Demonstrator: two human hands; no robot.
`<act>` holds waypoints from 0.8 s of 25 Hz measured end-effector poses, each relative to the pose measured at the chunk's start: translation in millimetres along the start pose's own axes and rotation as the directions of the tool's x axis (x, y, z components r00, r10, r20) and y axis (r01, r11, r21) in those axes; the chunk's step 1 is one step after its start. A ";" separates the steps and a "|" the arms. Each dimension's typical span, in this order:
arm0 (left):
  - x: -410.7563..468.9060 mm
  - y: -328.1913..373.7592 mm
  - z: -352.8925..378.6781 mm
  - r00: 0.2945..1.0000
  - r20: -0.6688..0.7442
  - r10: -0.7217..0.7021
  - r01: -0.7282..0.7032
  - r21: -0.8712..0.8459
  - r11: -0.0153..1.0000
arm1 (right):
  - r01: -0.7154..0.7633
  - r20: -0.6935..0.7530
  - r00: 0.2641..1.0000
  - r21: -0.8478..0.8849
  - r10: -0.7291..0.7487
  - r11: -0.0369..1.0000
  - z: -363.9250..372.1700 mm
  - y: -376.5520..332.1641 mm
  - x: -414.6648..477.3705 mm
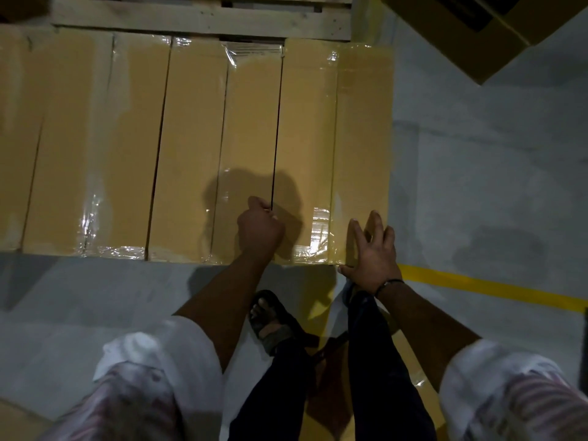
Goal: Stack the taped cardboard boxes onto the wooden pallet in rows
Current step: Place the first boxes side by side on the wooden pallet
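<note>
- Step in hand: seating the rightmost box (334,148) into the row of taped cardboard boxes (136,138) on the wooden pallet (197,17).
- Left hand (261,227): curled, fingers in the dark gap beside that box.
- Right hand (372,249): spread flat on its near right corner.
- Next move, likely: press leftward to close the gap.
- Materials: smooth tan cardboard, long narrow shapes, glossy crinkled clear tape; rough pale timber.

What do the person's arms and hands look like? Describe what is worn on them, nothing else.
Both forearms are bare, and so are the left hand and the right hand; no gloves. The white sleeves are rolled or pushed up toward the elbows, over a light garment with a faint reddish pattern. A thin dark band with a small pale piece circles the right wrist. The left wrist carries nothing visible.
</note>
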State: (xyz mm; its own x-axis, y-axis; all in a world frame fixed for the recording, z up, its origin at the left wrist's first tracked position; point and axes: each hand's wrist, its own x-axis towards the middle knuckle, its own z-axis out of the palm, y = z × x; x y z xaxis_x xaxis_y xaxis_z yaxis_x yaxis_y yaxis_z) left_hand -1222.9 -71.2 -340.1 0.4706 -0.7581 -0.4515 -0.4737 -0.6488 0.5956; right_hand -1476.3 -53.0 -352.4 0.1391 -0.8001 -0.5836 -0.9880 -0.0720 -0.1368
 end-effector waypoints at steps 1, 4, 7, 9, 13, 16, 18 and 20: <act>-0.2 -1.0 -1.4 1.000 0.011 0.015 -0.015 0.010 1.000 | 0.011 -0.006 1.000 -0.015 -0.011 1.000 1.6 0.2 -0.5; 1.3 -5.3 -2.2 0.999 0.033 0.037 -0.037 0.001 0.999 | 0.056 -0.014 0.998 -0.042 -0.056 0.998 3.2 2.8 -2.8; 1.4 -6.0 -2.2 0.998 0.058 0.038 -0.039 0.019 0.999 | 0.113 -0.001 0.994 -0.053 -0.113 0.992 4.0 10.3 -7.4; -0.9 -7.8 -2.1 0.996 0.082 0.019 -0.022 0.029 0.999 | 0.150 0.007 0.989 -0.069 -0.149 0.986 5.1 15.2 -10.8; -3.0 -20.7 -2.1 0.984 0.178 -0.015 -0.002 0.093 0.996 | 0.180 0.057 0.983 -0.067 -0.176 0.981 -2.8 20.3 -8.9; -18.8 -20.2 -2.1 0.962 0.262 0.076 -0.134 0.209 0.969 | 0.142 0.081 0.987 -0.038 -0.139 0.989 -16.4 13.2 -7.5; -37.0 -12.1 -6.0 0.965 0.244 0.099 -0.166 0.269 0.949 | 0.095 0.117 0.989 -0.019 -0.092 0.995 -35.8 -0.8 -11.5; -63.3 10.1 -22.1 0.961 0.260 0.098 -0.174 0.288 0.942 | 0.111 0.119 0.987 -0.008 -0.109 0.994 -66.3 -16.7 -24.2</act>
State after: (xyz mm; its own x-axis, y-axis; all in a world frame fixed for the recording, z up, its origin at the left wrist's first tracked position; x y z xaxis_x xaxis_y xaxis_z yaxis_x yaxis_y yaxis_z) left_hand -1241.1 -28.3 -290.7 0.2121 -0.8089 -0.5484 -0.7425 -0.4982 0.4477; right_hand -1467.7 -71.9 -282.9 0.2530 -0.7107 -0.6564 -0.9670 -0.1647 -0.1944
